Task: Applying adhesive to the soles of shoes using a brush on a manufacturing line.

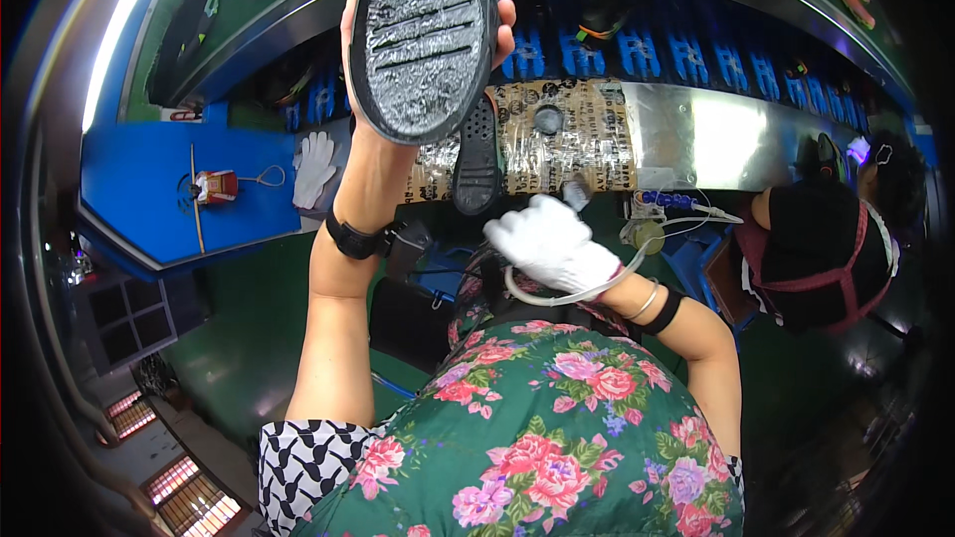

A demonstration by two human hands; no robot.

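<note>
My left hand [505, 32] is raised, wrapped round the edges of a black shoe sole [423, 50]. The sole's wet, glossy inner face with several slots is turned toward me. My right hand [552, 244], in a white glove, is closed near the bench's front edge, with a brush [577, 192] sticking out beyond it. A pale tube [557, 299] loops beneath that wrist; where it joins the brush is hidden. Another black sole [478, 164], full of small holes at one end, lies on the taped covering [607, 129] between my hands.
Blue racks [637, 52] line the back of the bench, below a metal-edged conveyor. A blue table [129, 179] at the left bears a white glove [315, 169] and a small red-and-white item [216, 186]. To the right sits another person [816, 249] near blue-and-white tube fittings [671, 201].
</note>
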